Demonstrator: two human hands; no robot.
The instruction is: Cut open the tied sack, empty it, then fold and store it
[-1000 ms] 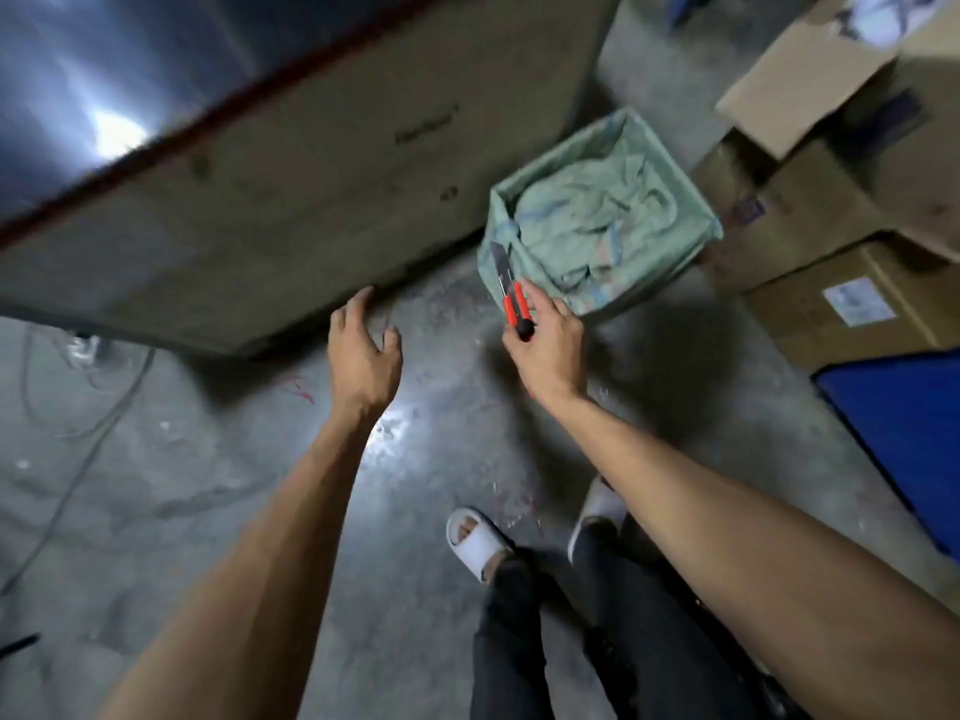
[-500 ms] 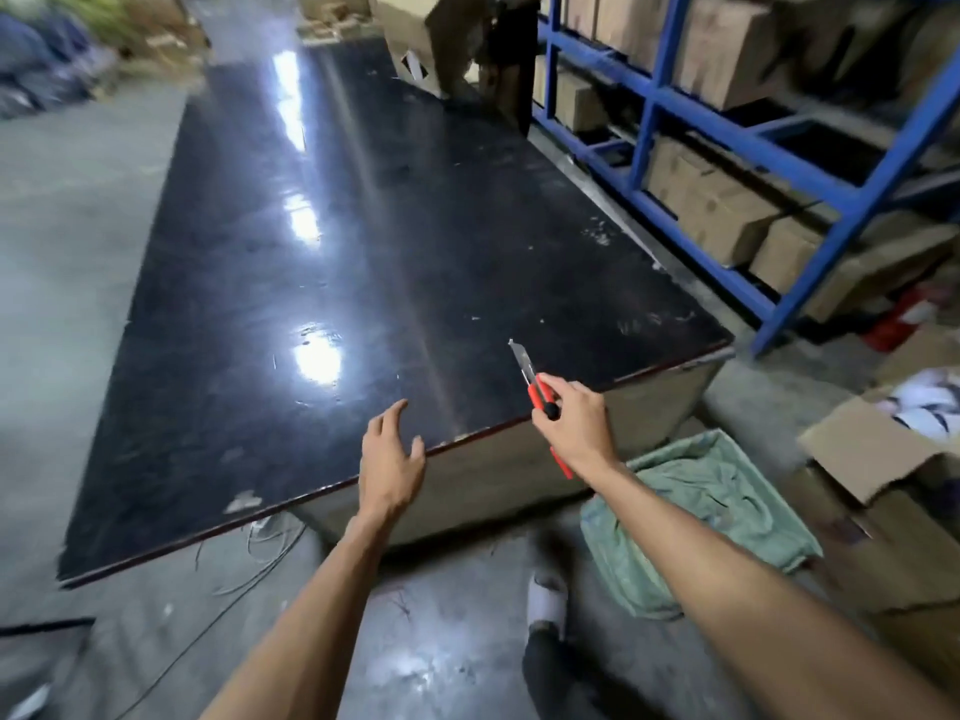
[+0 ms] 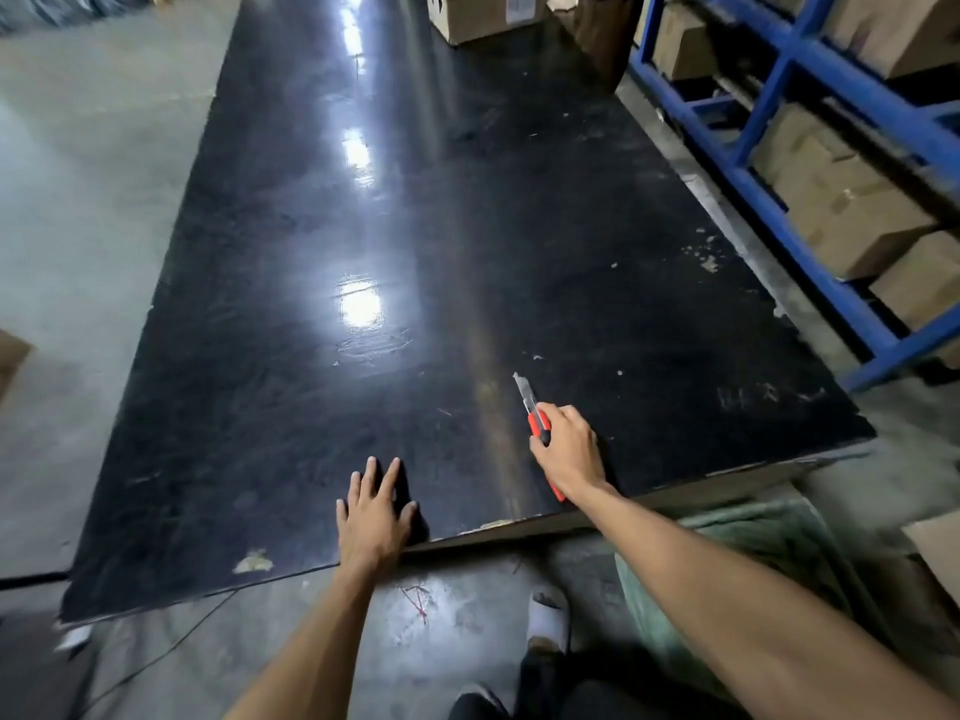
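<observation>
Head view, black table (image 3: 467, 252), blue rack (image 3: 779, 163) right, boxes (image 3: 852, 220), green sack (image 3: 779, 553) below

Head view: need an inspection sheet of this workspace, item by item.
Surface: large black glossy tabletop, scuffed, pale chips near its front and right edges.
Job's things: green sack on the floor beside the table's front right corner, partly hidden by the right arm; red utility knife, blade out.
Clutter: cardboard box at the table's far end.
Hands: left hand flat on the table edge, fingers straight; right hand grips the knife over the tabletop.
Cables: thin dark cable on the floor, lower left.
Surroundings: blue rack with cartons on the right; concrete floor.
</observation>
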